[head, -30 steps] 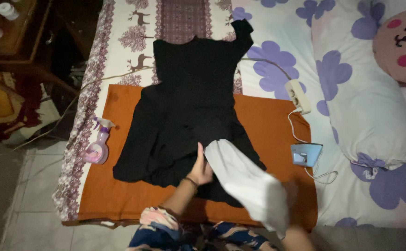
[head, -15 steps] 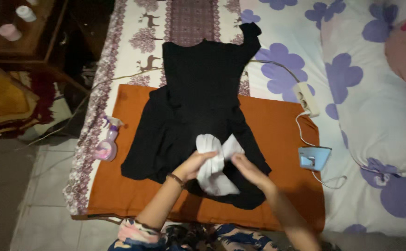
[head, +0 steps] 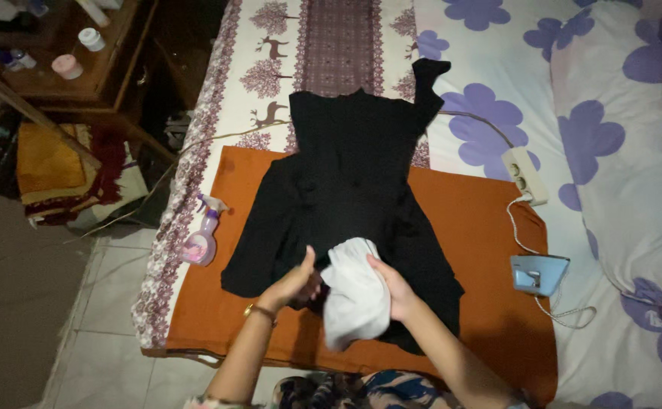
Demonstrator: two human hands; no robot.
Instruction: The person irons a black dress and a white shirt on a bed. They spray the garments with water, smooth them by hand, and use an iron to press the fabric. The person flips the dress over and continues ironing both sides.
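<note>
A black dress (head: 350, 174) lies spread flat on an orange cloth (head: 482, 227) on the bed. Over its lower hem I hold a bunched white cloth (head: 355, 291). My left hand (head: 293, 282), with a gold bracelet at the wrist, grips the white cloth's left side against the dress. My right hand (head: 393, 288) holds its right side. The bottom of the white cloth hangs over the dress hem.
A spray bottle (head: 202, 238) lies at the orange cloth's left edge. A blue iron (head: 539, 273) rests at the right, its cord running to a white power strip (head: 526, 174). A pillow (head: 633, 151) lies far right. A wooden table (head: 73, 60) with small jars stands left.
The long white cloth, first draped over my right arm, has been gathered into a bunch between both hands over the dress hem. The view has shifted slightly.
</note>
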